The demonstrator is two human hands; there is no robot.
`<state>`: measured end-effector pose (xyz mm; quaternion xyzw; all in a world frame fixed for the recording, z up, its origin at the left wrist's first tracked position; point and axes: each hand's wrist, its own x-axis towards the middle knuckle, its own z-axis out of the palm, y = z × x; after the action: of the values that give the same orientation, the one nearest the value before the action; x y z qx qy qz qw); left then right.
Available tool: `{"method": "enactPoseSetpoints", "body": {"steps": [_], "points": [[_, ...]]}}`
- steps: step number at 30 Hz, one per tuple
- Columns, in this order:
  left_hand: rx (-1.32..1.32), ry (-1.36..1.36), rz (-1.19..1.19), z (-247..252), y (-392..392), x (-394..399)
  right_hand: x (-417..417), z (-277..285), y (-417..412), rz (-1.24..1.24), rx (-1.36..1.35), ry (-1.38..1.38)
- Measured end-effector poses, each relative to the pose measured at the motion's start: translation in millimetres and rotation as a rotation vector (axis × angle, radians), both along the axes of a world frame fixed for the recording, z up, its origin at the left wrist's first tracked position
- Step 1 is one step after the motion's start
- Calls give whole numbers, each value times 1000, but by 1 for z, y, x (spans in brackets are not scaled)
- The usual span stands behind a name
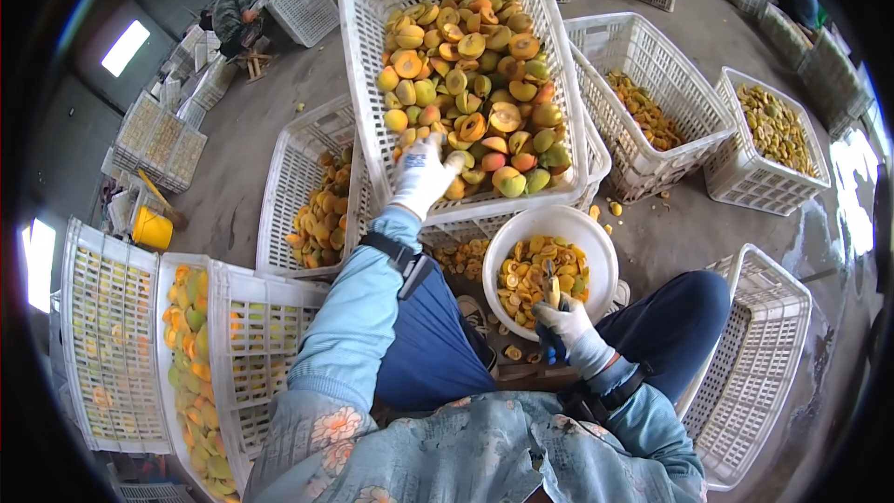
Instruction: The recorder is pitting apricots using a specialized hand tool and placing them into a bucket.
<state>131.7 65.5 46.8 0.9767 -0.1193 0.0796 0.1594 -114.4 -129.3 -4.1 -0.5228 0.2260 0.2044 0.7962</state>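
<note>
My left hand [424,175], in a white knit glove, reaches over the near left corner of a white plastic crate [374,84]. Its fingers touch the halved yellow-orange stone fruit [471,45] heaped inside, with the thumb spread apart. Gloved as well, my right hand [564,321] grips a plier-like hand tool [551,346] with blue handles. The tool's dark tip points away from me, above a white round basin [606,258] between my knees. Flattened fruit pieces [520,279] lie in that basin. Whether the tool's jaws hold anything is unclear.
Fruit-filled crates stand left [269,223], near left [216,335] and right [649,140], [768,175]. Beside my right knee is another crate [754,363]. Fruit bits [614,208] litter the concrete floor. A yellow bucket [151,227] and a seated person [237,10] are farther off.
</note>
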Motion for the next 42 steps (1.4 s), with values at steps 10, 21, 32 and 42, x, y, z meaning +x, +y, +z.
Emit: {"method": "enactPoseSetpoints", "body": {"steps": [10, 21, 32, 42], "points": [[-421, 63, 47, -35, -12, 15, 0, -12, -4, -8, 33, 9], [-1945, 1203, -67, -21, -22, -101, -1, 15, 14, 124, -386, -501], [-1554, 726, -123, -34, -76, -162, 8, 21, 16, 176, -923, -477], [-1623, 527, -96, -61, -86, -162, 11, 40, 17, 245, -1011, -285]]}}
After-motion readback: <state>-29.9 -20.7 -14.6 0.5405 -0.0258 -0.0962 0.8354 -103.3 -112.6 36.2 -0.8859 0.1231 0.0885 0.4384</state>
